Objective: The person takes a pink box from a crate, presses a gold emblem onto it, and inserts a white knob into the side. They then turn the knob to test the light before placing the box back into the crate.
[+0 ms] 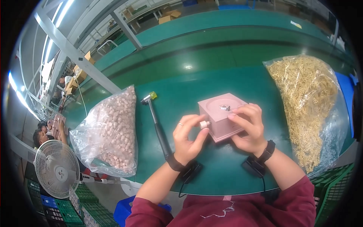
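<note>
Fingers [193,120] of the left hand [184,143] pinch a small pale-pink knob [204,124] just beside a square pink box [222,125] on the green bench [177,89]. The right hand [250,130], its fingers loosely curved, touches the box (whether gripping firmly, I cannot tell). A hammer [160,130] lies left, near a clear bag [81,138] of pink pieces; yellowish pieces [302,98] fill another at right.

I'm in a factory workshop | before me, a green surface [227,170] with a hammer [160,132], a bulk bag of small pink pieces [113,130] and a bag of yellowish parts [306,102] | around me: plastic crates [96,215], a caged fan [58,160], cardboard boxes [170,16], metal framing [128,32], tube lights [65,12] | people [40,138] to my left
</note>
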`<action>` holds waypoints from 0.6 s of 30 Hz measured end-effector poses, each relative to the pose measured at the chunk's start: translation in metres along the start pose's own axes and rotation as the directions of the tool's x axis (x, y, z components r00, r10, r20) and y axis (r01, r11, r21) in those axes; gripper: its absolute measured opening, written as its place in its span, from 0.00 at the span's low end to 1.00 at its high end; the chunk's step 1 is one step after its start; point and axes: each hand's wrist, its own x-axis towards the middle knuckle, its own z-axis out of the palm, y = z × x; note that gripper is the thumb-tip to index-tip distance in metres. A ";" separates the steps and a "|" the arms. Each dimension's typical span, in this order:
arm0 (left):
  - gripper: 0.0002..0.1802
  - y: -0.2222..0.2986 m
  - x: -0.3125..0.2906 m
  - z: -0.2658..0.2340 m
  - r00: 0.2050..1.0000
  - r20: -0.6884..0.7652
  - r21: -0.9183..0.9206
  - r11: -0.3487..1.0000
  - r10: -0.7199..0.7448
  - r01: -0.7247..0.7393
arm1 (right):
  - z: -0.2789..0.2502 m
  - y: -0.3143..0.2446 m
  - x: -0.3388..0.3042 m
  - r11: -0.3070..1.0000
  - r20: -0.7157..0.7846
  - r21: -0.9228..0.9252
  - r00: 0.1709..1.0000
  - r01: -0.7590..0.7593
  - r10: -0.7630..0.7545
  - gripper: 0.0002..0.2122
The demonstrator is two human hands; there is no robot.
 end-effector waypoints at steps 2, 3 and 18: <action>0.12 0.000 0.000 -0.001 1.000 -0.013 -0.033 0.999 -0.002 0.001 | 0.000 0.000 0.000 1.000 -0.003 -0.007 1.000 -0.001 0.000 0.24; 0.11 -0.001 -0.001 -0.002 0.998 -0.021 -0.113 0.992 -0.065 0.062 | 0.000 0.001 0.001 1.000 -0.004 -0.005 1.000 0.004 -0.004 0.25; 0.13 -0.004 -0.001 -0.010 0.927 0.207 -0.323 0.873 -0.311 0.365 | -0.001 0.003 -0.001 0.999 -0.024 0.042 1.000 -0.007 0.008 0.25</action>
